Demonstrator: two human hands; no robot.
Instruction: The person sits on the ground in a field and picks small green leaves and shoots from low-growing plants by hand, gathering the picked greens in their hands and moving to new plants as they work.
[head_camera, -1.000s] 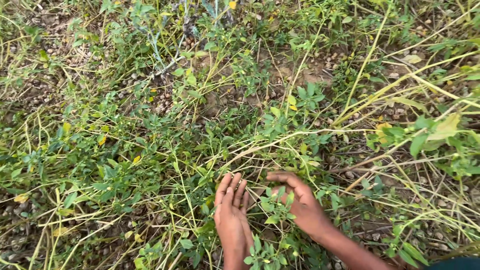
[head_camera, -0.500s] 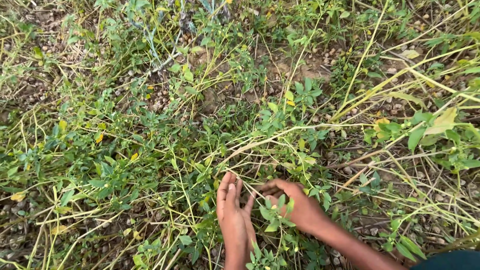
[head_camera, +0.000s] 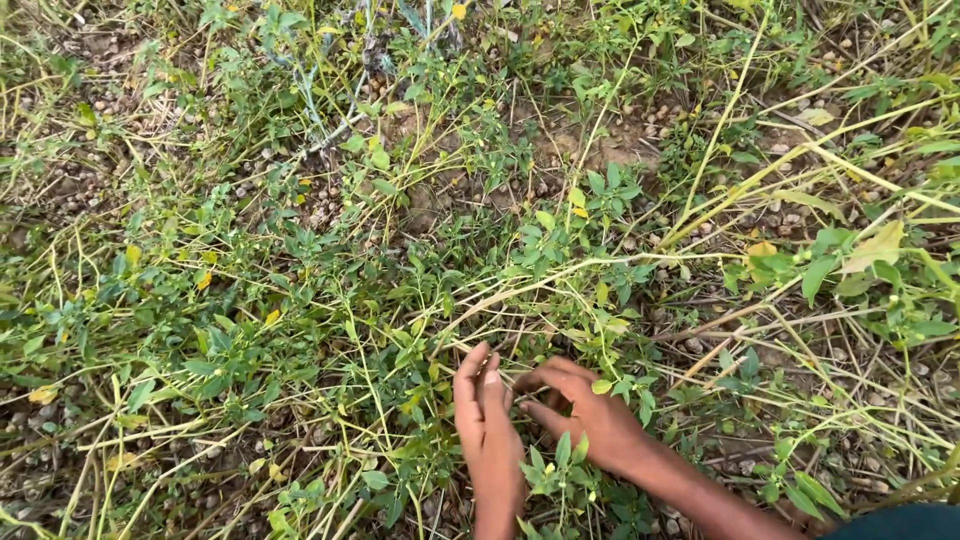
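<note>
Left hand (head_camera: 487, 430) flat and empty, right hand (head_camera: 585, 415) pinching thin pale green stems (head_camera: 520, 290), which are risking snapping.

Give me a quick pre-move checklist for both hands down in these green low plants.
1. Left hand in view, fingers straight and together: ok.
2. Right hand in view, fingers curled toward the left: ok.
3. Anything pinched between the right fingertips: cannot tell.
4. Pale yellow-green trailing stem lies clear above both hands: ok.
5. Brown pebbly soil beneath the hands visible: not ok, small green leaves cover it.
</note>
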